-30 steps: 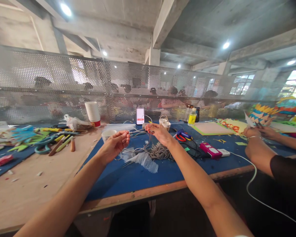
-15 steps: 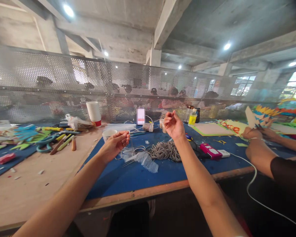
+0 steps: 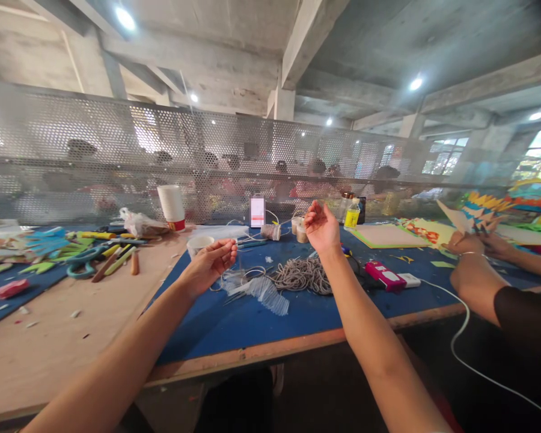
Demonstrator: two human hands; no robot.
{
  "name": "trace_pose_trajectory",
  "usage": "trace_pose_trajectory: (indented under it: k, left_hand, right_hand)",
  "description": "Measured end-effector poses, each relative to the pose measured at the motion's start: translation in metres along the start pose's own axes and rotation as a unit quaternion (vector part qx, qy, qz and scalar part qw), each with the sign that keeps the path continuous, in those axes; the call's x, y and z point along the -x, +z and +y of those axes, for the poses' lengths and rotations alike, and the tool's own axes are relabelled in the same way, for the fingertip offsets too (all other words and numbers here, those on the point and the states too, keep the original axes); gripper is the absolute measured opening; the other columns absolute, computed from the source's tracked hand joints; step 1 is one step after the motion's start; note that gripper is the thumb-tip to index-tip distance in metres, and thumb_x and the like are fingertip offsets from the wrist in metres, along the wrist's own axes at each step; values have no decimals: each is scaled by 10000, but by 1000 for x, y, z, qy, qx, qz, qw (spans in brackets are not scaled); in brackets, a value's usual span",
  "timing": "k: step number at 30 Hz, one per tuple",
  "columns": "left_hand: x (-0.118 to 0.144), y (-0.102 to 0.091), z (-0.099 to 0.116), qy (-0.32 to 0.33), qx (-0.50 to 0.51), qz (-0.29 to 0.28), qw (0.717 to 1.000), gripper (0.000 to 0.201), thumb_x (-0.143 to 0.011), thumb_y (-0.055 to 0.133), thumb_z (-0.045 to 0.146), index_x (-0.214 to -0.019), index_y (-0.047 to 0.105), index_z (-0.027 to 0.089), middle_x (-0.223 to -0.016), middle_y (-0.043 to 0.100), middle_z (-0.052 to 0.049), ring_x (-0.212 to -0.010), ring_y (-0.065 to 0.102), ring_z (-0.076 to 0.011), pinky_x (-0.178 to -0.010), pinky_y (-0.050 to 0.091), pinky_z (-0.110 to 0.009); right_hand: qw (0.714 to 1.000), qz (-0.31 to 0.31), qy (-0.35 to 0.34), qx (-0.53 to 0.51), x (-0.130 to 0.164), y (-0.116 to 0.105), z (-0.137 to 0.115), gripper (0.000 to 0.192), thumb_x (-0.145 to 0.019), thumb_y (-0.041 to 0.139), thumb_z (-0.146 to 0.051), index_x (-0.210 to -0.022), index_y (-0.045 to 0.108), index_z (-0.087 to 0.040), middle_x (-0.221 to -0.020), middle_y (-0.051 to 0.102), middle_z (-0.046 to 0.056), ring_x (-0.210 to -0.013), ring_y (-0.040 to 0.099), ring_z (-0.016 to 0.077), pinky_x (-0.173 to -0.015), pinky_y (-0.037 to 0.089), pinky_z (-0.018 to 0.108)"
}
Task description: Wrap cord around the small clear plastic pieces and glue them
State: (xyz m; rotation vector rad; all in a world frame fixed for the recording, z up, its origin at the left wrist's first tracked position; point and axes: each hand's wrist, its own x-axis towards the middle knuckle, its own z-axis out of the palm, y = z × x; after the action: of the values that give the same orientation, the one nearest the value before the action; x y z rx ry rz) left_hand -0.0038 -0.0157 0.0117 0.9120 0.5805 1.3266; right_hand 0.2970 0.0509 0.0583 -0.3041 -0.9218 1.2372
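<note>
My left hand [image 3: 211, 263] is raised over the blue mat, thumb and fingertips pinched together. Whatever is in the pinch is too fine to make out. Higher and to the right, my right hand [image 3: 322, 228] is held with curled fingers and the thumb close to them; nothing nameable shows in it. Below and between the hands lie a heap of grey cord [image 3: 304, 276] and a crumpled translucent strip [image 3: 268, 294]. Behind the left hand stands a white cup [image 3: 199, 243]. A spool of thread [image 3: 270, 231] lies on its side between the hands, farther back.
A lit phone [image 3: 257, 212] stands before the perforated screen [image 3: 234, 138]. Stacked paper cups [image 3: 171, 207], teal scissors [image 3: 83, 263] and handled tools lie left. To the right are a yellow-labelled bottle [image 3: 352, 214], a magenta box [image 3: 385, 277], a white cable [image 3: 462, 331] and another person's hands [image 3: 466, 243].
My right hand has shifted slightly right, its thumb and fingers a little farther apart. My left hand has barely moved. The other person's paper piece has tilted to the left.
</note>
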Motion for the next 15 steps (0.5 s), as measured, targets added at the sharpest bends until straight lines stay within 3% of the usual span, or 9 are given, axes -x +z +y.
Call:
trace_pose_trajectory:
  k: [6,9,12,15]
  left_hand:
    - [0,-3,-2,1,-21,-4,1000,122,-810,665,66,-927,685,94,-798,685,-63,-678,662,-104,-655,572,-185]
    - [0,-5,-3,0,-38,-12,999,130,-810,673,80,-938,687,98,-809,687,-63,-679,662,-104,-656,571,-186]
    - [-1,-6,-4,2,-45,-12,999,128,-813,675,87,-939,691,101,-810,691,-61,-676,662,-99,-661,569,-183]
    - [-1,-6,-4,1,-52,-11,999,122,-815,674,91,-935,696,101,-808,695,-64,-670,663,-98,-658,567,-179]
  right_hand:
    - [999,43,0,-23,-3,2,6,75,-842,601,-223,-873,660,-189,-851,678,26,-710,617,74,-646,536,191]
    - [998,50,10,-20,-3,4,9,74,-800,645,-184,-874,652,-183,-843,669,14,-672,602,60,-618,521,170]
    - [998,57,4,-11,-3,3,9,61,-808,646,-227,-846,633,-182,-803,649,0,-631,578,44,-603,496,160]
    - [995,89,-11,48,-4,0,8,203,-838,608,-362,-754,580,-179,-735,613,6,-609,566,67,-595,485,194]
